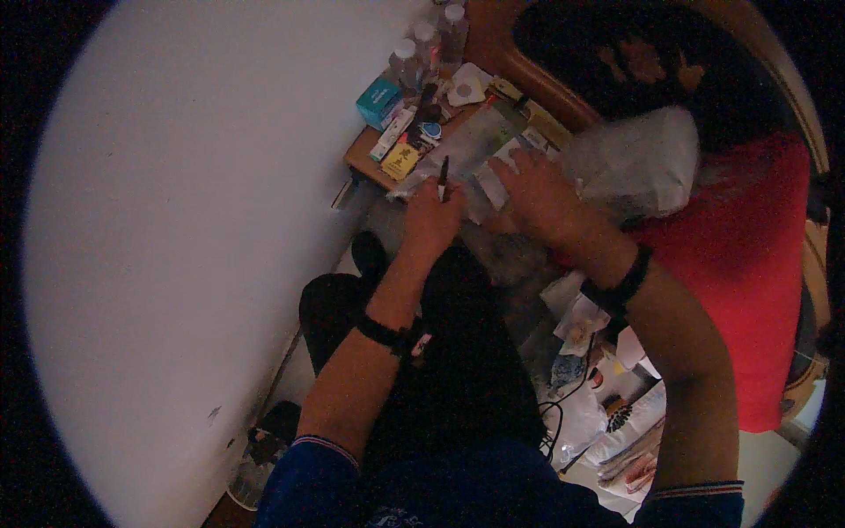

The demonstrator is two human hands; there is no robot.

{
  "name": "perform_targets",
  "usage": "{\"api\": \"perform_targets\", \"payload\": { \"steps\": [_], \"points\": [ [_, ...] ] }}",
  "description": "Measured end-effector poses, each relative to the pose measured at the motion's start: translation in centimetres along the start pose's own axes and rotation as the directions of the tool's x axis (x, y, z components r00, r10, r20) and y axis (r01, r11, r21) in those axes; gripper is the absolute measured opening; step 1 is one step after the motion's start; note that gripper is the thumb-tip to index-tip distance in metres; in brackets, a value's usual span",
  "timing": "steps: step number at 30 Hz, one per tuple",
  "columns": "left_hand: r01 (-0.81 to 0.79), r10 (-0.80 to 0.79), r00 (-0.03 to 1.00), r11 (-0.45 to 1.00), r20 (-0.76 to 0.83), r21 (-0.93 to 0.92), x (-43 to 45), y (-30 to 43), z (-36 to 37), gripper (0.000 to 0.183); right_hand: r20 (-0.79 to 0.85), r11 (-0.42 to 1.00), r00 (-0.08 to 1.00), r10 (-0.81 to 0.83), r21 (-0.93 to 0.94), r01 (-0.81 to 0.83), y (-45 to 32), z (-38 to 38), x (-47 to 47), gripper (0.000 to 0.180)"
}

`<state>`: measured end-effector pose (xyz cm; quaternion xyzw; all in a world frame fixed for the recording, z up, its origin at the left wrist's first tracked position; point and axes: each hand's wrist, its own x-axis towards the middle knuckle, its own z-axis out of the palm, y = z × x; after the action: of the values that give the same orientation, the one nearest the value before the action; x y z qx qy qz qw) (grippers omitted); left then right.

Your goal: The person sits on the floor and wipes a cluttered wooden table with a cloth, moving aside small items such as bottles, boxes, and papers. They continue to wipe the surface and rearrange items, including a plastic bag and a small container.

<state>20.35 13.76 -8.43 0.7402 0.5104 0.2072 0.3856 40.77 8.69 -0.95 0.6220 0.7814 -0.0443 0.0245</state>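
At the near edge of a small wooden table (362,153), my left hand (436,208) is closed around a slim dark object with a pale lower part (443,173), perhaps a pen or small blade. My right hand (531,188) lies palm down with fingers spread over a white strip or packet (492,185) and clear plastic (472,138); whether it grips them is not clear. A yellow box (400,158) with writing, a narrow white box (393,134) and a teal box (379,102) stand left of the plastic.
Clear bottles (454,33) stand at the table's back. To the right are a translucent plastic bag (634,162), a red cloth (746,264) and a wood-framed dark surface (594,53). A white wall (185,198) rises at left. A hairbrush (619,416) and packets lie at lower right.
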Motion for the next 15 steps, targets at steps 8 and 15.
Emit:
{"api": "perform_targets", "payload": {
  "steps": [8, 15],
  "points": [
    [-0.232, 0.185, 0.968, 0.915, -0.168, -0.331, 3.0, 11.3, -4.8, 0.039, -0.186, 0.974, 0.974, 0.127, 0.208, -0.087, 1.6, -2.0, 2.7, 0.069],
    [-0.267, 0.148, 0.931, 0.9, -0.335, -0.345, -0.8, 10.9, -9.6, 0.031, -0.081, 0.454, 0.741, 0.667, 0.832, -0.318, 5.5, -11.0, 4.4, 0.028]
  ]
}}
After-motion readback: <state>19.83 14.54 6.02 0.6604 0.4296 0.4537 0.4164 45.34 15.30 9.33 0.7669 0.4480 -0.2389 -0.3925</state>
